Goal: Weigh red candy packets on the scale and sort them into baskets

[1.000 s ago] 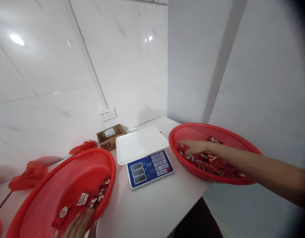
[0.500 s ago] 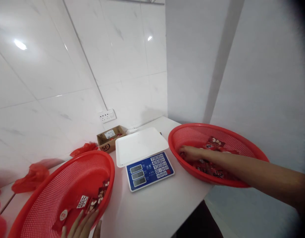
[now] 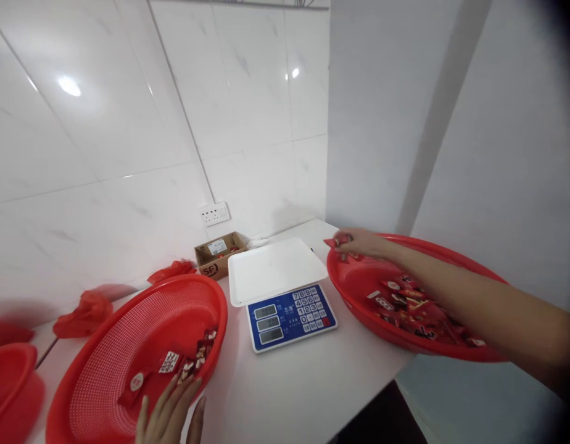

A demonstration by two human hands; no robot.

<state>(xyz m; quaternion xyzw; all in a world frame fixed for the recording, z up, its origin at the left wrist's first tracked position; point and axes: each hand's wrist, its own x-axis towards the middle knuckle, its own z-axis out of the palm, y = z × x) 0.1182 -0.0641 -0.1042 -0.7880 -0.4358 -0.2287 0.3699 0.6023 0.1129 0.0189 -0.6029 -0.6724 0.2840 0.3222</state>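
My right hand [image 3: 359,242] is raised over the far left rim of the right red basket [image 3: 451,354], closed on a small bunch of red snack packets [image 3: 337,242]. More red packets [image 3: 412,305] lie in that basket under my forearm. My left hand [image 3: 169,413] rests with fingers stretched out and apart on the near rim of the left red basket [image 3: 104,345], beside a few packets [image 3: 185,364] inside it. A white and blue weighing scale [image 3: 280,290] with a bare white pan stands between the two baskets.
A small cardboard box [image 3: 219,254] sits against the tiled wall below a wall socket [image 3: 214,213]. Red plastic bags [image 3: 86,311] lie at the back left. Another red basin [image 3: 10,382] is at the far left. The white table's edge runs in front of me.
My right hand has lifted out of the right basket's packets, now holding some, and moved left toward the scale. The left hand has barely moved; the camera view shifted slightly.
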